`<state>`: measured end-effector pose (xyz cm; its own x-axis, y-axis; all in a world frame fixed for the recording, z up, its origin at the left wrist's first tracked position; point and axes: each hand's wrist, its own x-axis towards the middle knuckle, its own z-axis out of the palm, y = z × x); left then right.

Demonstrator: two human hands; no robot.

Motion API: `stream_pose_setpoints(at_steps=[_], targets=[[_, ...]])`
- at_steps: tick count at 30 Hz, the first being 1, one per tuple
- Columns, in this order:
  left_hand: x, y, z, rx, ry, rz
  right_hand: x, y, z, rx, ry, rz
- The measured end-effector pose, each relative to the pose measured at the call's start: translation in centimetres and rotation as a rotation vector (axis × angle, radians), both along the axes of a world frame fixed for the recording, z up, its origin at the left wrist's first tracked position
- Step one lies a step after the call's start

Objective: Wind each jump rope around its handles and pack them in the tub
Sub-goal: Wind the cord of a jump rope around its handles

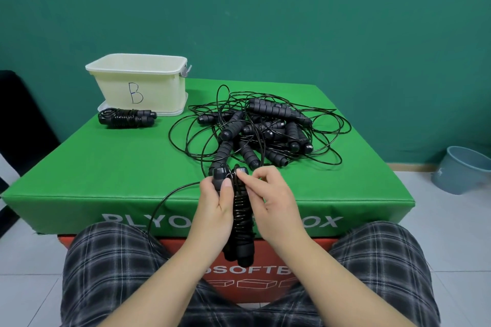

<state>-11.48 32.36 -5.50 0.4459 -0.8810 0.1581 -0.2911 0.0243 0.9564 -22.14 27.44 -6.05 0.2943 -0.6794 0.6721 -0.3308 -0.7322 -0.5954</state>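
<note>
A pair of black handles (240,220) is held upright over the near edge of the green worktop (132,167), and its cord is being wound around them in close coils. The left hand (216,207) is closed around the handles, with the thumb laid along the side. The fingers of the right hand (271,194) are curled and pinch the cord near the top of the handles. A loose length of cord (170,194) hangs down to the left, so this winding is judged to be unfinished. One wound rope (126,117) lies on the worktop just in front of the cream tub (138,79), not inside it. A tangled pile of ropes (265,127) is seen in the middle of the worktop, not yet wound. For the next move, the remaining cord must be turned tightly and its end secured, otherwise the coils may slip off.
</note>
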Motion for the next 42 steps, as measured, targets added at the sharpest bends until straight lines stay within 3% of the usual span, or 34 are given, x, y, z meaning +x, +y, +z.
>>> stream_pose_setpoints(at_steps=[4,7,17,20,25,29,34,42], targets=[[0.2,-0.1,0.1,0.011,-0.011,-0.014,-0.6,0.6,1.3,0.344,-0.154,0.052],[0.3,-0.1,0.2,0.001,-0.015,-0.037,-1.0,0.7,1.9,0.468,-0.202,0.086],[0.5,0.3,1.2,0.075,0.047,-0.062,-1.3,-0.3,2.5,0.149,0.034,0.104],[0.2,0.2,1.8,0.043,0.1,-0.045,-1.4,0.0,3.1,0.209,-0.075,0.099],[-0.1,-0.1,2.5,-0.022,0.309,0.063,-0.7,1.0,3.0,0.612,-0.277,0.191],[0.1,-0.2,2.6,-0.02,0.365,0.085,-0.4,1.4,2.8,0.598,-0.231,0.19],[-0.2,0.0,2.3,0.023,0.332,0.025,-0.3,0.9,3.0,0.688,-0.404,0.188],[-0.7,-0.2,2.8,0.014,0.293,0.037,-0.7,1.4,3.6,0.54,-0.453,0.196]])
